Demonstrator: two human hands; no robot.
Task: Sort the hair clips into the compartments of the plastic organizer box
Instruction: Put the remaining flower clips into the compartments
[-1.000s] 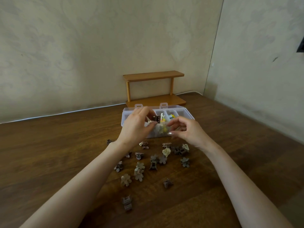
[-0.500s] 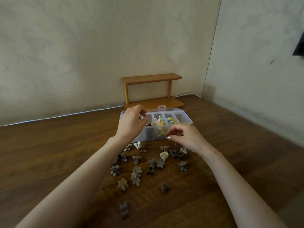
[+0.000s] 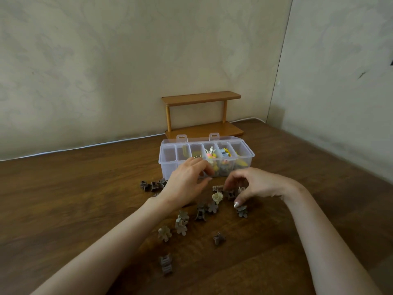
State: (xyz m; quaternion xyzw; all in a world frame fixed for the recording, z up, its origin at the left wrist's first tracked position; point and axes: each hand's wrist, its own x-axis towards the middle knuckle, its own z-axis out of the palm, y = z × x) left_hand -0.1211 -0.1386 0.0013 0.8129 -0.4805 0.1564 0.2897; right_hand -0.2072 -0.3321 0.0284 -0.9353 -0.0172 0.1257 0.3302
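The clear plastic organizer box [image 3: 168, 167] stands open on the table, and its middle compartments hold colourful clips [image 3: 212, 156]. Several brown and beige hair clips [image 3: 201, 213] lie scattered in front of it, a cream flower clip [image 3: 217, 198] among them. My left hand [image 3: 187, 184] hovers just before the box's front wall with its fingers loosely curled, and I see nothing in it. My right hand [image 3: 253, 184] reaches down onto the clips. Its forefinger and thumb are spread to either side of a dark brown clip [image 3: 231, 195].
A small two-tier wooden shelf [image 3: 202, 116] stands behind the box against the wall. A white cable [image 3: 85, 146] runs along the table's back edge. A second wall closes in on the right. More clips lie near me [image 3: 165, 265] and at the left [image 3: 152, 185].
My left hand came off the box's left compartments and dropped in front of the box. My right hand lowered from the box front onto the clips on the table.
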